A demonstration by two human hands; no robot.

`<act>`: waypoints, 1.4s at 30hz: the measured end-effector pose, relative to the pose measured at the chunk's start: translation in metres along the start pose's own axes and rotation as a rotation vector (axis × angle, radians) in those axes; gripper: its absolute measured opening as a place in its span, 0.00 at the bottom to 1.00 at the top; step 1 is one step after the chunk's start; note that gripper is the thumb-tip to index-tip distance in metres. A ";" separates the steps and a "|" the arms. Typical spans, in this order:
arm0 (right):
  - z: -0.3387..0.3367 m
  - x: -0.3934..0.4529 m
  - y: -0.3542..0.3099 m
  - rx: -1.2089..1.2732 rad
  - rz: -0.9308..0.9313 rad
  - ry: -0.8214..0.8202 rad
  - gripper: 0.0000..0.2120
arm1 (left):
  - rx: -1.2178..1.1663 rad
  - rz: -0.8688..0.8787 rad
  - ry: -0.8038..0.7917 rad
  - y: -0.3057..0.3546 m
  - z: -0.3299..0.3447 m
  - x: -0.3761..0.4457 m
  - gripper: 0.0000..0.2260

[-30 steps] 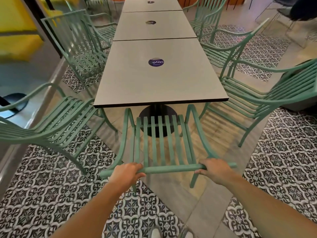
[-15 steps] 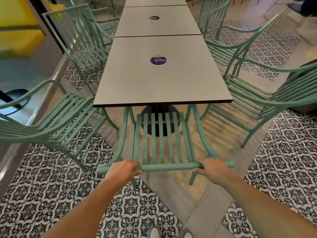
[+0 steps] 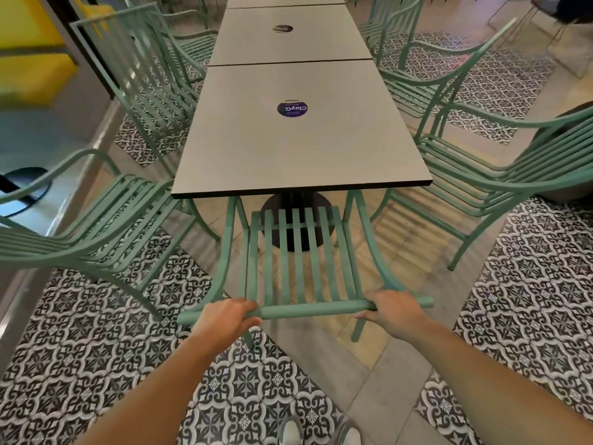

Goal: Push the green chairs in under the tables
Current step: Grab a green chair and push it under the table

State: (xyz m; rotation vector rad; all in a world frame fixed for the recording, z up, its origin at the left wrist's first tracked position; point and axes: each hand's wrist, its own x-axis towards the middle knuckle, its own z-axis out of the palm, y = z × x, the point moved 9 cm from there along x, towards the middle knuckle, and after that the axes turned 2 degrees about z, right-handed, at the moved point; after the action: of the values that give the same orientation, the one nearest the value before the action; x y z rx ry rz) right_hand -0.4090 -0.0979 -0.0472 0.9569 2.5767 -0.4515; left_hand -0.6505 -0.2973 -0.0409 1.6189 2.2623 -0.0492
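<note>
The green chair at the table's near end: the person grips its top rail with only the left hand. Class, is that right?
Not quite. The head view shows both hands gripping the top rail of the green chair: left hand and right hand.

Both bare forearms extend forward and slightly inward from the lower frame edge. The left hand is palm down, fingers curled over the top rail of the green chair, thumb beneath. The right hand grips the same rail nearer its right end, knuckles up, wrist straight.
</note>
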 end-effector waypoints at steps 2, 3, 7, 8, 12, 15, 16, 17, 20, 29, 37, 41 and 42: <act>0.000 0.000 -0.001 -0.005 -0.004 -0.003 0.18 | -0.005 0.001 0.001 -0.002 0.003 -0.001 0.16; 0.002 0.000 -0.002 -0.004 -0.002 -0.007 0.19 | -0.007 0.000 0.001 -0.002 0.003 -0.002 0.16; 0.003 0.001 -0.001 0.006 0.002 0.000 0.20 | -0.022 -0.009 0.005 -0.002 0.001 -0.004 0.15; 0.002 0.001 0.000 0.009 0.005 0.003 0.20 | -0.034 -0.013 0.007 -0.002 0.000 -0.003 0.14; 0.003 -0.001 0.000 0.008 0.026 -0.003 0.19 | -0.061 -0.019 0.007 -0.001 0.001 -0.005 0.13; 0.006 -0.003 0.001 -0.013 0.068 -0.042 0.23 | -0.051 -0.034 0.004 -0.004 0.003 -0.007 0.18; 0.007 -0.004 0.003 0.000 0.089 -0.052 0.26 | -0.056 -0.039 0.005 -0.004 0.003 -0.009 0.21; 0.007 -0.007 0.005 0.030 0.117 -0.041 0.30 | -0.084 -0.057 0.021 -0.004 0.004 -0.011 0.25; -0.007 -0.019 0.022 0.211 0.254 0.215 0.28 | -0.271 -0.284 0.184 -0.027 0.000 -0.022 0.26; -0.023 -0.044 0.082 0.484 0.511 0.427 0.23 | -0.595 -0.574 0.379 -0.071 -0.032 -0.028 0.19; -0.010 -0.097 0.108 0.356 0.513 0.337 0.25 | -0.107 0.007 0.147 0.085 -0.050 0.034 0.18; 0.001 -0.145 0.148 0.495 0.603 0.393 0.27 | -0.076 0.185 0.025 0.181 -0.039 0.057 0.18; 0.000 -0.158 0.162 0.521 0.643 0.405 0.29 | -0.060 0.219 0.013 0.202 -0.039 0.061 0.18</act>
State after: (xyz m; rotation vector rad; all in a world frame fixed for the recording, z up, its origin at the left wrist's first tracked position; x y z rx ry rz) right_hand -0.1878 -0.0698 -0.0071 2.1517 2.2959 -0.8164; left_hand -0.4913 -0.1631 0.0125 1.8286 2.0614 0.0838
